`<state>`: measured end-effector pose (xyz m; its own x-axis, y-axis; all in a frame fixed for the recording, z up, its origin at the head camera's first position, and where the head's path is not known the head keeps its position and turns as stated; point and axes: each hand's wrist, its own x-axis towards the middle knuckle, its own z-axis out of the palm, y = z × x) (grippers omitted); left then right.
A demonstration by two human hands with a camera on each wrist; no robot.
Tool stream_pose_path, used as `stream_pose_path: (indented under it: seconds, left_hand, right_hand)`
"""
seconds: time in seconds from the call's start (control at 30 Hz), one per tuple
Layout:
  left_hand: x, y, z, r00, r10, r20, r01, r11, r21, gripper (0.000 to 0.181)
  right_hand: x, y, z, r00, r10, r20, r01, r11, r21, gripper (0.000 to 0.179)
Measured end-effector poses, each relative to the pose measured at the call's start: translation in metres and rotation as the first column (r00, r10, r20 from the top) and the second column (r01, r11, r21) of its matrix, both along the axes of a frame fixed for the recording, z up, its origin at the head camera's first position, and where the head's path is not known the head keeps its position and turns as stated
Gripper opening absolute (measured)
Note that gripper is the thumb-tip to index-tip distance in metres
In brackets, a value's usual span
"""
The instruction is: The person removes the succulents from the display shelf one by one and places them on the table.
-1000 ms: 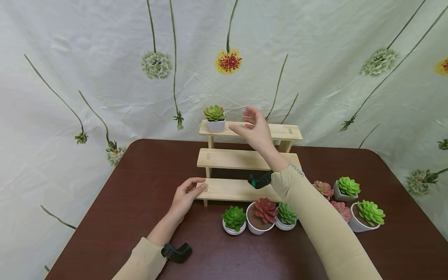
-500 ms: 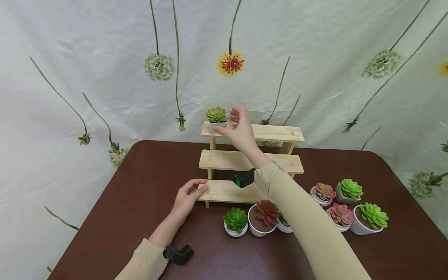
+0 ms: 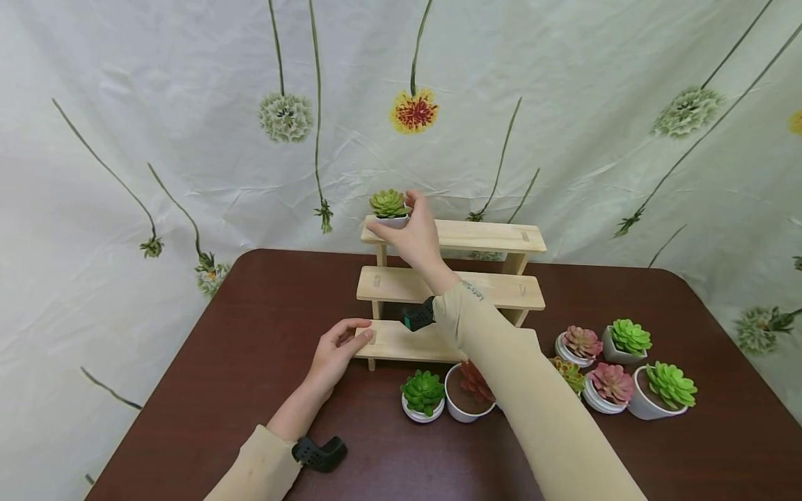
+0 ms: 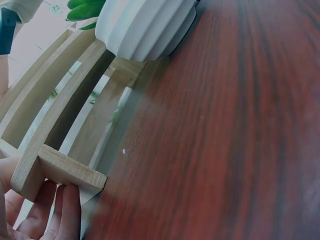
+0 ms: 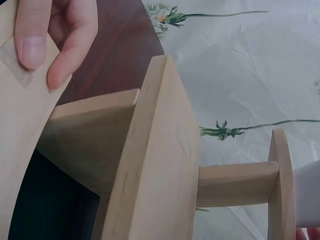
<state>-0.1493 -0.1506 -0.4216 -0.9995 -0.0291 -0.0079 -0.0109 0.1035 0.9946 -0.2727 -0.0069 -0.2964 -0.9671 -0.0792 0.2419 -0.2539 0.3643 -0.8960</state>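
A three-tier wooden plant stand [image 3: 451, 287] stands at the back of the table. My left hand [image 3: 335, 348] grips the left end of its lowest shelf; in the left wrist view the fingers [image 4: 67, 210] curl beneath the board. On the left of the top shelf is a green succulent [image 3: 388, 202] in a small white pot. My right hand [image 3: 413, 233] holds this pot, thumb across the front and fingers along the right side. The right wrist view catches only a bit of the white pot [image 5: 307, 195] beside the top shelf.
Before the stand are a dark green succulent [image 3: 422, 392] and a red succulent [image 3: 474, 383], partly behind the right sleeve. Several more potted succulents, among them a pink one [image 3: 610, 383], cluster on the right of the brown table [image 3: 250, 320]. A flowered cloth [image 3: 188, 104] hangs behind.
My right hand has moved left along the top shelf and closed around the succulent's pot. My left hand keeps its grip on the lowest shelf.
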Motion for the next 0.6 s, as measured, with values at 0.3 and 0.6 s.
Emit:
stream_pose_path:
  seconds: [0.3, 0.6]
  left_hand:
    - [0.000, 0.000, 0.001, 1.000, -0.010, 0.009, 0.011, 1.000, -0.016, 0.027]
    - [0.000, 0.000, 0.000, 1.000, -0.007, -0.003, 0.007, 1.000, -0.010, 0.028]
  right_hand:
    - [0.000, -0.006, -0.003, 0.997, -0.067, -0.032, 0.068, 0.996, 0.053, 0.081]
    - [0.004, 0.005, -0.002, 0.998, -0.059, -0.002, 0.059, 0.998, 0.038, 0.081]
